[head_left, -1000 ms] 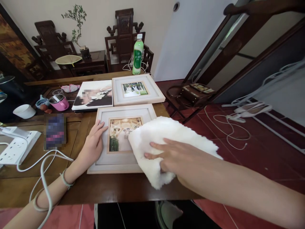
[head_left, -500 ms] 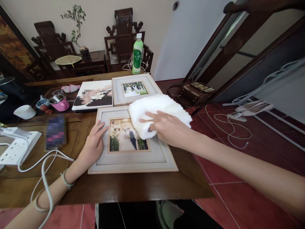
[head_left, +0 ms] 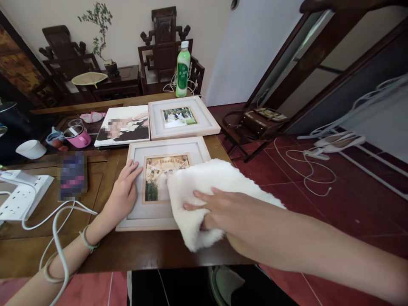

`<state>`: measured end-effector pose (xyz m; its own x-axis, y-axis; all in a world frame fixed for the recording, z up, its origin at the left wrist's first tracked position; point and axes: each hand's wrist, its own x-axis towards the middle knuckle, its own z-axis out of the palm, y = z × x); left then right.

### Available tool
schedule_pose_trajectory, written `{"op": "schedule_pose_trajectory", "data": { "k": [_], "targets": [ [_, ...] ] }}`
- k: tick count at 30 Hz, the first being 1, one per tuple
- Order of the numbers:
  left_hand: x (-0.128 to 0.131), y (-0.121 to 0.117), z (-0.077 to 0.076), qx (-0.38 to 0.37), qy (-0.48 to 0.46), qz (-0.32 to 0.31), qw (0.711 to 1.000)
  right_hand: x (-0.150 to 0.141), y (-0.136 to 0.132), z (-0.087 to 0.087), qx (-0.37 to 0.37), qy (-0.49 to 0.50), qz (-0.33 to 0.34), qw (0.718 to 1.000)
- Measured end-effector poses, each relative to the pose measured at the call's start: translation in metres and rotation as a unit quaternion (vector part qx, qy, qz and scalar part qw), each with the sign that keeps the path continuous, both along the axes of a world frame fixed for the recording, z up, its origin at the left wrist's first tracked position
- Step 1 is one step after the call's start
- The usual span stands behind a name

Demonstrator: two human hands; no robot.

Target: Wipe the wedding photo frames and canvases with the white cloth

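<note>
A framed photo (head_left: 156,211) with a pale wood border lies flat near the table's front edge. My left hand (head_left: 125,191) rests on its left side, fingers stretched out over the border. A white fluffy cloth (head_left: 219,174) covers the frame's lower right part and hangs past its front edge. Pressed on the cloth is my right hand (head_left: 225,212), fingers spread over the top with the thumb tucked into a fold. The cloth hides the right side of the photo.
Behind lie a second framed photo (head_left: 183,100) and a photo panel (head_left: 123,138). A green bottle (head_left: 182,74) stands at the back. To the left are a pink cup (head_left: 81,138), a white cup (head_left: 31,149), a power strip (head_left: 28,199) and loose cables (head_left: 59,231).
My right hand has moved the cloth toward me, from the frame's upper right to its lower right corner. The upper right border is uncovered now. My left hand stays in place.
</note>
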<state>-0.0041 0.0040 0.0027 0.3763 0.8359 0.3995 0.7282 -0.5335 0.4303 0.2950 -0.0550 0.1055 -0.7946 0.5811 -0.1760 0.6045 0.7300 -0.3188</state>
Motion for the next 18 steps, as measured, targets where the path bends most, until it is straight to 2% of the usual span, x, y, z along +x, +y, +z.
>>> {"op": "schedule_pose_trajectory", "data": {
  "k": [3,6,8,10,12,14,18],
  "targets": [
    [0.003,-0.002,0.002,-0.005,-0.006,0.002,1.000,-0.019,0.022,-0.005,0.033,-0.021,-0.053,0.998],
    [0.006,-0.004,0.005,-0.006,-0.013,0.003,1.000,-0.038,0.059,-0.019,0.111,-0.002,-0.091,0.990],
    [0.007,-0.004,0.007,-0.004,-0.009,0.004,1.000,-0.052,0.085,-0.026,0.148,0.013,-0.082,0.985],
    [0.008,-0.004,0.008,-0.009,-0.001,0.003,1.000,-0.069,0.108,-0.031,0.165,0.006,-0.037,0.986],
    [0.008,-0.004,0.010,-0.013,0.000,0.002,1.000,-0.086,0.123,-0.033,0.174,0.013,0.024,0.984],
    [0.009,-0.004,0.010,-0.013,-0.007,0.003,1.000,-0.102,0.132,-0.033,0.178,0.034,0.055,0.982],
    [0.010,-0.005,0.010,-0.017,-0.016,-0.006,1.000,-0.115,0.136,-0.033,0.176,0.043,0.029,0.983]
  ]
}}
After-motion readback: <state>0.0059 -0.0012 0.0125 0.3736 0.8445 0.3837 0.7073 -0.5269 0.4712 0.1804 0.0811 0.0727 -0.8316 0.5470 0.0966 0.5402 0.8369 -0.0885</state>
